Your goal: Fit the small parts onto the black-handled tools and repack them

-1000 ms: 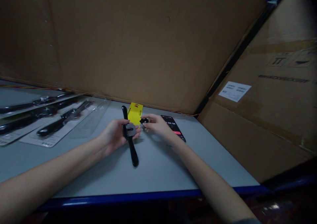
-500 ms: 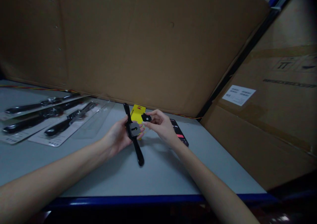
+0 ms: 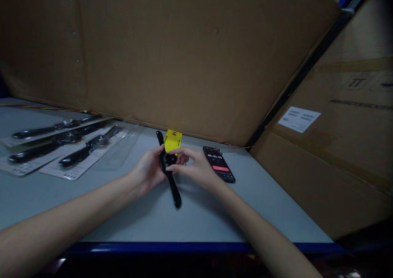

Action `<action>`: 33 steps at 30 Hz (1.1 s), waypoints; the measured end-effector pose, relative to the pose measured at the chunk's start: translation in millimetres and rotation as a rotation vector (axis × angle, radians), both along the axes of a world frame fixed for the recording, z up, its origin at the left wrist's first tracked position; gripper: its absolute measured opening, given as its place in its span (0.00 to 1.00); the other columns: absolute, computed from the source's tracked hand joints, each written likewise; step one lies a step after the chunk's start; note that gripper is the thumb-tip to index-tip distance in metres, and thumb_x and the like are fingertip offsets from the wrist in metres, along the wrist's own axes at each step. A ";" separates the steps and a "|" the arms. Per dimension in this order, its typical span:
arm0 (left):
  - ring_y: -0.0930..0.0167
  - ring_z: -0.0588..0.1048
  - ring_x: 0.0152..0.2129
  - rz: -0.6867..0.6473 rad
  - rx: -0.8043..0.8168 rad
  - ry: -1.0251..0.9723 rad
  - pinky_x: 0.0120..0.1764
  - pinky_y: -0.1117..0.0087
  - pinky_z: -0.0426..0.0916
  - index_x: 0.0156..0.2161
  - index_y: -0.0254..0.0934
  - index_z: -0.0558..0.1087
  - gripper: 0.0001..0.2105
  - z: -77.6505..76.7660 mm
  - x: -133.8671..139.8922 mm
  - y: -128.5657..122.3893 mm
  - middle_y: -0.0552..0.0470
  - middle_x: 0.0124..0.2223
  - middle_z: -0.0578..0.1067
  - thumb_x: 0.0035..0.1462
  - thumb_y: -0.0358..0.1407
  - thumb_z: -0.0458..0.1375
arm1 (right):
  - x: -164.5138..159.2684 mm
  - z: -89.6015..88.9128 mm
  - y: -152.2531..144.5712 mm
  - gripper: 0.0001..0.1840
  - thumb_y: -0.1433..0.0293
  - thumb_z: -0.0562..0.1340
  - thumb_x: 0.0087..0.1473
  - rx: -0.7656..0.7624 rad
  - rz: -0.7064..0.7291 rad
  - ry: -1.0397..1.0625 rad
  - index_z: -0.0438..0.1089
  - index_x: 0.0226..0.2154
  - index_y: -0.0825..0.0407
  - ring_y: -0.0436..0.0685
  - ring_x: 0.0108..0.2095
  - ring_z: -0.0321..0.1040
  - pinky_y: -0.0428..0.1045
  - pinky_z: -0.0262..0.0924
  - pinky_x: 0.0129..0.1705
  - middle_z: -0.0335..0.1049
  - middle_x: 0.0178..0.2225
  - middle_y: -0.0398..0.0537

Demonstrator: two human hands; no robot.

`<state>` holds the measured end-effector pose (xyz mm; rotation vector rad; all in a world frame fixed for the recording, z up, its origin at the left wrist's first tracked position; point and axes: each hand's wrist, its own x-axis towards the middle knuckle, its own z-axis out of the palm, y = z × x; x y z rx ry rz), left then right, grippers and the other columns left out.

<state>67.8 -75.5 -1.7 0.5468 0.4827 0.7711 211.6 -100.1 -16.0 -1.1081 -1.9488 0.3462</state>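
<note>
A black spokeshave [image 3: 174,188], its two handles running from upper left to lower right, is held above the table by my left hand [image 3: 149,167], fingers closed round its middle. My right hand [image 3: 195,165] grips a small black cap piece [image 3: 171,159] between thumb and fingers. That piece lies against the middle of the spokeshave, over the grey blade, which is now mostly covered. Behind the tool shows a yellow card [image 3: 173,140] with print on it.
A phone [image 3: 219,165] showing a running timer lies right of my hands. Several packaged black spokeshaves [image 3: 75,157] lie at the left on the grey table [image 3: 123,224]. Cardboard [image 3: 190,65] stands along the back, and a large carton [image 3: 337,147] stands at the right.
My right hand has moved left and down, bringing the black cap piece from beside the spokeshave onto its middle. The phone's screen is now uncovered. My left hand keeps its hold.
</note>
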 end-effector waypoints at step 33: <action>0.67 0.76 0.29 0.030 -0.040 0.226 0.32 0.70 0.74 0.44 0.21 0.63 0.13 -7.8 1.0 2.8 0.34 0.39 0.73 0.52 0.20 0.48 | 69.2 41.5 -3.9 0.18 0.58 0.59 0.47 -0.296 -0.116 -0.117 0.68 0.36 0.54 0.48 0.26 0.59 0.45 0.54 0.27 0.65 0.28 0.45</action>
